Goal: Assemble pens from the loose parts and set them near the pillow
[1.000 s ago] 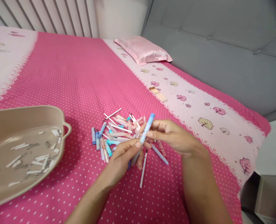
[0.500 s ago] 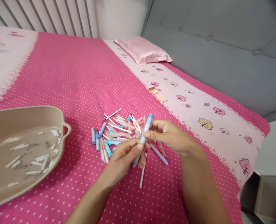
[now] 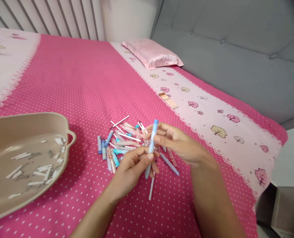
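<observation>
A pale blue pen (image 3: 152, 140) with a darker blue end stands tilted upright in front of me. My left hand (image 3: 139, 163) pinches its lower part between thumb and fingers, and the grey lower end shows below. Around the upper part is my right hand (image 3: 173, 140), its thumb at the pen's near side and its fingers stretched behind. Under and beyond both hands lies a loose pile of pen barrels, caps and thin white refills (image 3: 127, 142). One white refill (image 3: 151, 190) sticks out below my left hand, and a lilac pen barrel (image 3: 170, 163) lies beneath the right.
At the left stands a beige basin (image 3: 37, 115) with white pieces and small metal springs inside. A row of wooden-coloured pens (image 3: 168, 100) lies farther right on the pink bedspread (image 3: 87, 76). A pink pillow (image 3: 153, 53) rests near the grey headboard (image 3: 223, 66).
The pen has swung slightly left and stands more upright. My right hand has shifted a little left, its fingers now reaching out behind the pen.
</observation>
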{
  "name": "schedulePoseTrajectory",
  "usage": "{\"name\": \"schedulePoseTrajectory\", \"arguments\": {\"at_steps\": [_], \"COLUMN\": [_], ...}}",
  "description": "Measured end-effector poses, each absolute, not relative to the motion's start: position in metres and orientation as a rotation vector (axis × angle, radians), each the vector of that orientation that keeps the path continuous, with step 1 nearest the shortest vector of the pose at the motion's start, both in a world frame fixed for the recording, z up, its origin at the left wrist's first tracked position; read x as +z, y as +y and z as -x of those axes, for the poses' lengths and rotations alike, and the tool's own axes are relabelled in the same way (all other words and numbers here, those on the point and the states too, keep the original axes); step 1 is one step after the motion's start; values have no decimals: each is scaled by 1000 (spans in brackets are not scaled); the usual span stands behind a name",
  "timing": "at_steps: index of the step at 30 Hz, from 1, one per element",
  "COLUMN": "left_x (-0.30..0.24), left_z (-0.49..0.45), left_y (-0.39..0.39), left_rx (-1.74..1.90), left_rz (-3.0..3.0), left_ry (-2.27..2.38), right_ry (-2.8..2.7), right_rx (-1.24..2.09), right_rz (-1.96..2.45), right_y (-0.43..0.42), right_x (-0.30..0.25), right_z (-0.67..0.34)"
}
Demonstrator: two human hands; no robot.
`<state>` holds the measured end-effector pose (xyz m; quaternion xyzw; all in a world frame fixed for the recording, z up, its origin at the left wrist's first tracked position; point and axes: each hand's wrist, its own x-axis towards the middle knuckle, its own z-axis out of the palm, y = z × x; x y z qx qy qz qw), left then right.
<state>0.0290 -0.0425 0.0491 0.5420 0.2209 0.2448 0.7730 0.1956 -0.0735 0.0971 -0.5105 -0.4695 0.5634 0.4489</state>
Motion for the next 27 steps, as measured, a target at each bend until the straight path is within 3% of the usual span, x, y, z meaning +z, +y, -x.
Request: {"name": "schedulePoseTrajectory", "arguments": {"at_steps": [6,27], "left_x": [48,49], "left_z": [-28,-28], "left_y": [-42,-43], "left_rx": [506,503], "left_rz": [-1134,-1142], "left_ry": [457,444], "right_ry": [-1102,-1045], "right_rx": [1524,1400], "right_rz": [1064,1287], "right_y": [-74,-71], "right_x": [99,97], "right_z": [-199,-188]}}
